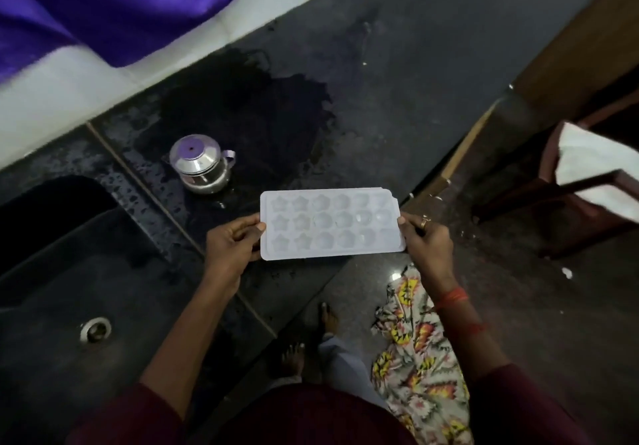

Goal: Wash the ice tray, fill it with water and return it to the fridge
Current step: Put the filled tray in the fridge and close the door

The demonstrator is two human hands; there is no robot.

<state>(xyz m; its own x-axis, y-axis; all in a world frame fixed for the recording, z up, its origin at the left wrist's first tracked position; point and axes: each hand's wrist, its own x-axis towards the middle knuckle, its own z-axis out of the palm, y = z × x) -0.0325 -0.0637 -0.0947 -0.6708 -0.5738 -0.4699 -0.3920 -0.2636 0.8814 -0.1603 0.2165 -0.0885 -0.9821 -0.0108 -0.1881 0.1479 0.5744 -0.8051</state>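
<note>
We hold the ice tray (332,223) level, left hand (231,244) and right hand (427,240) fingers (406,223) pinching its short ends; light, bendy, probably slippery.

Kitchen corner, dimly lit.
Dark stone surface (415,64), wet patch (262,109) at centre; black sink (52,272) with steel drain (95,330) set in at left; white tiled wall (69,99) behind, draped with purple cloth (121,5); dark floor (536,306); wooden chair (560,209) at right.

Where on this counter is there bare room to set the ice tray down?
Widest bare stretch: the counter between the steel pot and the wooden frame, wet near the pot. Crowded: the narrow strip between pot and sink.
</note>
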